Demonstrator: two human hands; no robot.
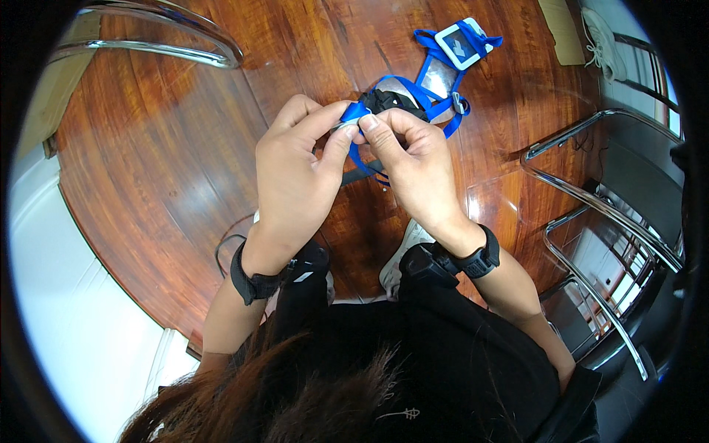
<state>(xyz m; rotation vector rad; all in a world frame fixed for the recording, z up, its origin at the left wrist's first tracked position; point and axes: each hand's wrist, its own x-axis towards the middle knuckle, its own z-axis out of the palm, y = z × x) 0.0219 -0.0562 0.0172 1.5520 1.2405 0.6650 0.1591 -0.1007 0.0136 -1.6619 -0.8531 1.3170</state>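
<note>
Both hands meet above the middle of the glossy reddish-brown wooden table (162,148). The left hand (295,173) pinches the near end of a bright blue woven strap (356,112) between thumb and forefinger, and the right hand (413,162) pinches the same strap just beside it, fingertips almost touching. The strap runs away from the hands to a black plastic buckle (391,100) and on to a small white-framed rectangular device with a blue screen (461,46) lying near the table's far edge. A loop of the strap hangs below the hands. Each wrist wears a black band. Chrome tubular chair frames (591,192) stand close at the right edge, another (162,44) at the far left corner. A piece of brown cardboard (561,29) lies at the far right edge.
</note>
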